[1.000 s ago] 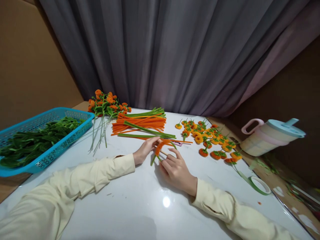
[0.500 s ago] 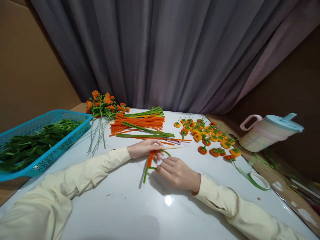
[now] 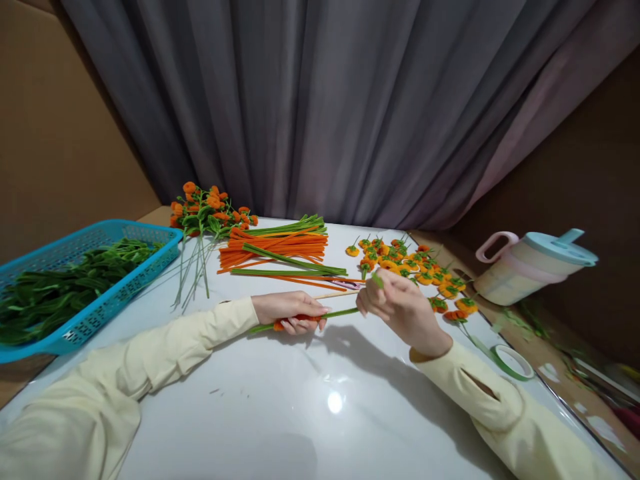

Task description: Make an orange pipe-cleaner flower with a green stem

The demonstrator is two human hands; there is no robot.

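Observation:
My left hand (image 3: 290, 308) is closed around an orange fuzzy pipe-cleaner piece (image 3: 278, 326), most of it hidden by the fingers. A thin wooden stick (image 3: 336, 295) also juts out of that hand to the right. From the orange piece a green pipe cleaner (image 3: 345, 312) runs nearly straight to my right hand (image 3: 403, 307), whose fingers are pinched on it. A bit of green shows above the right fingers. Behind the hands lie a pile of orange pipe cleaners (image 3: 275, 249), green pipe cleaners (image 3: 287, 272) and a pair of pinkish scissors (image 3: 350, 285), partly covered.
A blue basket (image 3: 125, 293) of green leaves stands at left. Orange flowers on stems (image 3: 200, 207) lie at the back left. Several yellow and orange flower heads (image 3: 407, 264) spread behind my right hand. Green tape (image 3: 513, 363) and a lidded cup (image 3: 533, 270) are at right.
My right hand has moved up and to the right, drawing the green pipe cleaner out straighter. My left hand has turned, and the orange piece now lies almost level.

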